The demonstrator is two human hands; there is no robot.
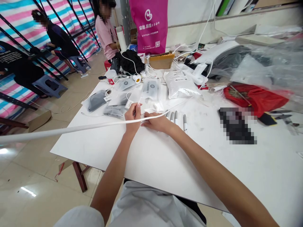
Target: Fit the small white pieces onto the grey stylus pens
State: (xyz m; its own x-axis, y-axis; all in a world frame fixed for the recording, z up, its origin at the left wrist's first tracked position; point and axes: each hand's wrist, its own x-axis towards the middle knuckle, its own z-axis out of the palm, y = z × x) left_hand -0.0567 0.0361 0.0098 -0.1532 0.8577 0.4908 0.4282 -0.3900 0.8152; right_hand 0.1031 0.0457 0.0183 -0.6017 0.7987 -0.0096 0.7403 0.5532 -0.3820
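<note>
A white tabletop [94, 151], bare in the near part. On it, a left hand [132, 118] closed around a flat white cable [71, 128]; a right hand [155, 123] just beside it, loosely curled on the same cable, firmness of hold impossible to tell. Long axis crosswise, left end out past the table edge, right end near grey marker pens [175, 117]. Farther off, sealed grey pouches [96, 101].
</note>
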